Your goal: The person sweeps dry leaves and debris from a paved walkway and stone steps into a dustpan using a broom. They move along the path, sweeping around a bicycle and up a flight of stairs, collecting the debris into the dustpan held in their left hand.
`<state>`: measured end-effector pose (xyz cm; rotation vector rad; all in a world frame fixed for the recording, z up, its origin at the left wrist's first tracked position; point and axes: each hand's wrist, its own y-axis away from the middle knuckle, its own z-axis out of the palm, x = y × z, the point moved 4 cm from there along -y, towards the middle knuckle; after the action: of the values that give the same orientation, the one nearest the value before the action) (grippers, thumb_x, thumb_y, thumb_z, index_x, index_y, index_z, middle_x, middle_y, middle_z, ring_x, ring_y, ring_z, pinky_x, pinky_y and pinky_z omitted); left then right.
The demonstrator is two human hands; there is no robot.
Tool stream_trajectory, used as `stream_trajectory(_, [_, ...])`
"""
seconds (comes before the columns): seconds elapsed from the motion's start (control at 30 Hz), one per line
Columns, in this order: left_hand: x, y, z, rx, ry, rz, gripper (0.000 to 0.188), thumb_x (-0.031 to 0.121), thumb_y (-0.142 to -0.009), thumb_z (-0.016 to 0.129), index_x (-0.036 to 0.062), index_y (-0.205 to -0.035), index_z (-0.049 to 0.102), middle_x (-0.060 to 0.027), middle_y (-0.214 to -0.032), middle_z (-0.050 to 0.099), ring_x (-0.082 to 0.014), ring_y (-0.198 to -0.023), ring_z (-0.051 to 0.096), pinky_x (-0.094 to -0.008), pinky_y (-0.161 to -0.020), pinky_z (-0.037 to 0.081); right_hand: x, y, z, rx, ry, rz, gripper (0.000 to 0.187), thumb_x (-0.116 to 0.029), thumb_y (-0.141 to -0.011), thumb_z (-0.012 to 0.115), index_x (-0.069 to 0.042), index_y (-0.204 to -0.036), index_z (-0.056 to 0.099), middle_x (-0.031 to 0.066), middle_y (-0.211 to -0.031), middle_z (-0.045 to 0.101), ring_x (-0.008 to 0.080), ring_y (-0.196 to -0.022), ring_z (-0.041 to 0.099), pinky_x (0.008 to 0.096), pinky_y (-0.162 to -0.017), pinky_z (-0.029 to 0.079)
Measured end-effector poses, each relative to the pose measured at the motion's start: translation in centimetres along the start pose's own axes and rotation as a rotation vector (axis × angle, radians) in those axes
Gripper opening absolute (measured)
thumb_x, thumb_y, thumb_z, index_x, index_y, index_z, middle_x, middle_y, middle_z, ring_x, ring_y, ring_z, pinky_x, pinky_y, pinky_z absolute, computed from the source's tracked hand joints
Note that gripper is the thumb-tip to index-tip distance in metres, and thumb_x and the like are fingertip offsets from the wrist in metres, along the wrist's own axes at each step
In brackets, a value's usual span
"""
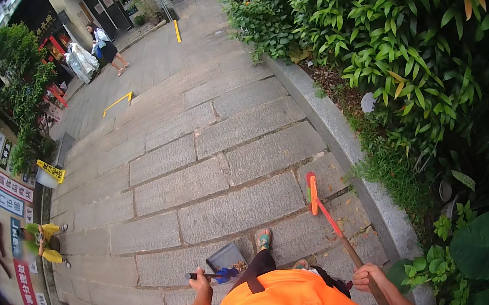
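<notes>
My left hand [200, 288] is closed round the dark handle [204, 275] of a grey dustpan. The dustpan [221, 255] hangs low by my leg, with dry litter and something blue at its near side. Around the wooden pole of a long broom, my right hand [369, 278] is closed too. The broom [329, 212] slants away from me, red along its lower shaft. Its orange head [313, 194] is over the paving near the planter kerb. Whether the head touches the stone, I cannot tell.
A granite kerb [318, 102] edges the leafy bushes [389, 28] on the right. Fallen leaves [351, 215] lie beside it. At left, a person in yellow trousers [51, 241] is near the sign-covered wall. Farther off, another person [105, 47] stands by wrapped goods [82, 61].
</notes>
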<state>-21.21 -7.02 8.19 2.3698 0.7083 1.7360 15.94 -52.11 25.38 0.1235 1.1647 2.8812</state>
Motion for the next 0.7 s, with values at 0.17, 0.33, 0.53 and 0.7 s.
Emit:
stream_trajectory(0.17, [0.9, -3.8, 5.2, -0.053, 0.032, -0.042, 0.021, 0.017, -0.081, 0.064, -0.0019, -0.077, 0.056, -0.0109, -0.065, 0.059, -0.0182, -0.040, 0.051, -0.0286, -0.032, 0.040, -4.0, -7.5, 7.0, 0.028, 0.285, -0.074, 0.005, -0.004, -0.082, 0.047, -0.003, -0.086, 0.048, -0.0028, -0.052, 0.036, 0.0091, -0.038, 0.033, 0.0280, -0.035, 0.029])
stream_trajectory(0.33, [4.2, -7.9, 11.6, -0.099, 0.109, -0.083, 0.021, 0.017, -0.082, 0.063, -0.0021, -0.080, 0.056, -0.0120, -0.068, 0.061, -0.0193, -0.042, 0.055, -0.0283, -0.035, 0.046, -6.7, -14.4, 13.2, 0.127, 0.847, -0.149, 0.016, 0.001, -0.076, 0.054, -0.002, -0.088, 0.045, 0.0031, -0.055, 0.046, 0.0147, -0.040, 0.047, 0.0282, -0.034, 0.036])
stream_trajectory(0.53, [8.1, -10.3, 16.5, -0.260, 0.099, -0.163, 0.023, 0.025, -0.085, 0.063, 0.0022, -0.084, 0.060, -0.0075, -0.078, 0.063, -0.0123, -0.053, 0.055, -0.0234, -0.046, 0.046, -14.5, -23.7, 16.1, 0.392, 1.551, -0.215, 0.015, -0.008, -0.078, 0.054, 0.001, -0.089, 0.047, 0.0039, -0.053, 0.048, 0.0123, -0.038, 0.047, 0.0285, -0.033, 0.038])
stream_trajectory(0.7, [11.6, -11.1, 18.9, -0.303, 0.086, -0.111, 0.024, 0.028, -0.088, 0.059, 0.0043, -0.086, 0.058, -0.0077, -0.089, 0.064, -0.0127, -0.062, 0.058, -0.0243, -0.055, 0.049, -18.6, -35.4, 19.1, 0.378, 1.836, -0.471, 0.037, -0.009, -0.075, 0.052, 0.006, -0.109, 0.046, 0.0202, -0.072, 0.057, 0.0258, -0.057, 0.060, 0.0394, -0.051, 0.046])
